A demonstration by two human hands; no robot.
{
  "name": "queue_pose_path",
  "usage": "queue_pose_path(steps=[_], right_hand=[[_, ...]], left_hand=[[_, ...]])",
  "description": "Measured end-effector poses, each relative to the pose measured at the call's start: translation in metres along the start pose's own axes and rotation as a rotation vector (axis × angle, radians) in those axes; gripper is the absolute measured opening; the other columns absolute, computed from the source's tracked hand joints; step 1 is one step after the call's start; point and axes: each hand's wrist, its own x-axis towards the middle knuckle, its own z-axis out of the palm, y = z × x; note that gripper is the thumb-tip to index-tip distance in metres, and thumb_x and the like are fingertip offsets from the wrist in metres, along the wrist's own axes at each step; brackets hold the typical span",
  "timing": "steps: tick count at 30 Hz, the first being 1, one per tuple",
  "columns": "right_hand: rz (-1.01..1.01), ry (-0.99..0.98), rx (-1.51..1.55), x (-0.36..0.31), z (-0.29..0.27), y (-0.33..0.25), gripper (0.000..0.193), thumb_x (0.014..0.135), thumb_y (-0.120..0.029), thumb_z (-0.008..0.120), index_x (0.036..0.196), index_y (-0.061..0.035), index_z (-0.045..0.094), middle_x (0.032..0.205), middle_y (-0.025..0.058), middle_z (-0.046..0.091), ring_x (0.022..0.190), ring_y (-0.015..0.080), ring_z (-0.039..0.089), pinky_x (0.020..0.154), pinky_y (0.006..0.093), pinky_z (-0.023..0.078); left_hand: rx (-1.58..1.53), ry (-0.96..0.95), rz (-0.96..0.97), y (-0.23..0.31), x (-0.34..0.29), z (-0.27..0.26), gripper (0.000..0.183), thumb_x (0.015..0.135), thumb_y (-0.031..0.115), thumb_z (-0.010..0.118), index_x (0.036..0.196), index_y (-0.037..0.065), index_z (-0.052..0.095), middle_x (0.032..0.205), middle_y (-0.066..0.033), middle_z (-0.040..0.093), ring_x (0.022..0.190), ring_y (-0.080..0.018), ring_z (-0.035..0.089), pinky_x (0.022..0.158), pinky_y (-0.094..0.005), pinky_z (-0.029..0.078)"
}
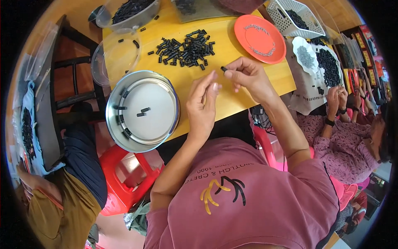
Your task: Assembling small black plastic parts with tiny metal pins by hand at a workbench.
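Note:
My right hand (248, 78) pinches a small black plastic piece (224, 69) between thumb and fingertips, over the yellow table. Close to it on the left, my left hand (201, 101) is raised with its fingers stretched and the thumb apart; no item shows in it. Just beyond both hands lies a heap of short black plastic pieces (188, 50). An orange-red plate (240, 33) holding small silvery parts sits past my right hand. To the left of my left hand stands a round metal tin (111, 118) with a few black pieces (143, 112) inside.
A clear plastic lid (99, 62) lies at the table's left edge, below a tub (151, 10) of black pieces. At the far right stands a white basket (273, 10). A co-worker's hands (336, 99) are beyond my right arm. A red stool (112, 182) stands at left.

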Motion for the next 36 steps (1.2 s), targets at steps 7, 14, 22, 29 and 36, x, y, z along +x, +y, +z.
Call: queue_pose_path(steps=[7,14,22,29,36], right_hand=[[0.091,-0.061,-0.110,-0.024,-0.001,0.000,0.010,0.092,-0.007,0.070,0.098,-0.0024,0.063,0.088,0.0030,0.068,0.070,0.0043,0.060,0.056,0.0207,0.048],[0.126,-0.097,-0.291,-0.031,-0.008,-0.008,0.010,0.092,-0.007,0.070,0.097,-0.0011,0.063,0.088,0.0012,0.066,0.073,0.0037,0.059,0.060,0.0207,0.048],[-0.304,0.350,-1.063,0.036,-0.105,-0.021,0.013,0.089,-0.009,0.067,0.097,0.0007,0.069,0.090,0.0118,0.072,0.079,0.0182,0.069,0.072,0.0315,0.055],[-0.060,0.561,-1.550,0.059,-0.177,-0.034,0.020,0.086,-0.022,0.059,0.091,-0.0079,0.073,0.086,0.0150,0.072,0.082,0.0358,0.070,0.073,0.0465,0.056],[-0.035,0.416,-1.687,0.067,-0.174,-0.023,0.019,0.086,-0.022,0.060,0.091,-0.0082,0.072,0.087,0.0156,0.072,0.085,0.0360,0.070,0.073,0.0466,0.055]], left_hand=[[0.158,-0.106,0.060,-0.010,0.002,-0.005,0.022,0.094,-0.001,0.063,0.115,-0.002,0.067,0.098,-0.0077,0.066,0.089,-0.0141,0.064,0.078,-0.0255,0.051],[0.014,-0.179,-0.146,-0.018,-0.004,-0.005,0.015,0.092,-0.001,0.066,0.107,-0.003,0.066,0.090,-0.0042,0.066,0.080,-0.0097,0.065,0.073,-0.0236,0.052],[0.031,-0.196,-0.177,-0.022,-0.003,-0.011,0.015,0.093,-0.001,0.065,0.108,-0.004,0.066,0.091,-0.0054,0.067,0.080,-0.0111,0.065,0.074,-0.0243,0.053],[-0.032,-0.196,-0.218,-0.018,0.001,-0.011,0.015,0.094,0.000,0.064,0.109,-0.002,0.066,0.094,-0.0067,0.068,0.080,-0.0108,0.065,0.073,-0.0241,0.054],[0.009,-0.216,-0.203,-0.020,0.000,-0.013,0.016,0.094,0.000,0.064,0.109,-0.002,0.066,0.095,-0.0066,0.069,0.080,-0.0110,0.066,0.073,-0.0240,0.054]])
